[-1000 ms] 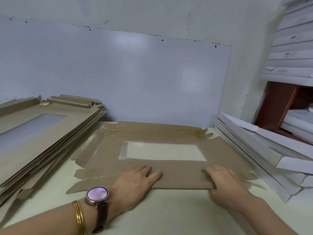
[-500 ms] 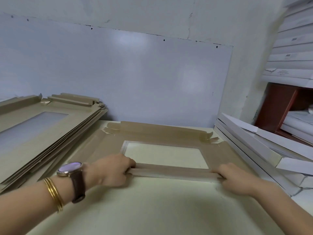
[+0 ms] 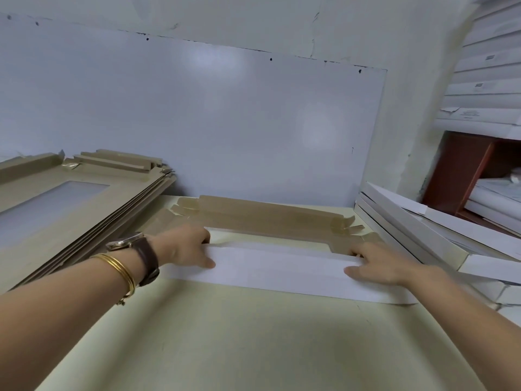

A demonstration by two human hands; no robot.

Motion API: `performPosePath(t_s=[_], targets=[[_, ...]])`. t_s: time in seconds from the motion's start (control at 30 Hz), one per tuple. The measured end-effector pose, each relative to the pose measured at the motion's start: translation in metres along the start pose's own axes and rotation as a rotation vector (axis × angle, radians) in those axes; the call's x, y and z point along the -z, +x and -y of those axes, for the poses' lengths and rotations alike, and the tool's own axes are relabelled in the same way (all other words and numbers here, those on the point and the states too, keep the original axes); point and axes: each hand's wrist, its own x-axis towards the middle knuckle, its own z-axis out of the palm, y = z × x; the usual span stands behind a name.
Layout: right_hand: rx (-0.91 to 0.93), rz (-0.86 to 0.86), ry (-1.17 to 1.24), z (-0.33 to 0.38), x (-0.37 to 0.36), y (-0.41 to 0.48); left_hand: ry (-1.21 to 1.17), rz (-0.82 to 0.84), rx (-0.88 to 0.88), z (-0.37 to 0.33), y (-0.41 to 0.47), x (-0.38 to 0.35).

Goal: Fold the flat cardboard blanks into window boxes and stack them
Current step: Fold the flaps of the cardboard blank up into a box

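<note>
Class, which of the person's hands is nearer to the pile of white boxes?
Right. The right hand grips one end of the white flap, close beside the pile of white boxes; the left hand grips the other end, farther from the pile.

Behind the left hand [image 3: 183, 249], the wrist wears a watch [image 3: 125, 242] with a silver-toned case and a dark brown leather strap [image 3: 148, 256]. Two thin gold bangles [image 3: 124, 270] sit close together just up the forearm. Both forearms are bare.
</note>
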Motion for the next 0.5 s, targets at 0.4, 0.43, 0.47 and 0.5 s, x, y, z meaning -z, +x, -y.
performPosePath(t_s=[0.4, 0.43, 0.47, 0.5], targets=[[-0.118, -0.298, -0.308, 0.054, -0.069, 0.007, 0.059, -0.167, -0.227, -0.012, -0.012, -0.068], [-0.079, -0.315, -0.251, 0.069, -0.077, 0.007, 0.029, -0.134, -0.188, -0.020, -0.012, -0.073], [-0.033, -0.315, -0.185, 0.084, -0.085, 0.008, -0.008, -0.110, -0.154, -0.027, -0.011, -0.077], [0.013, -0.298, -0.126, 0.098, -0.093, 0.009, -0.041, -0.095, -0.127, -0.034, -0.009, -0.079]])
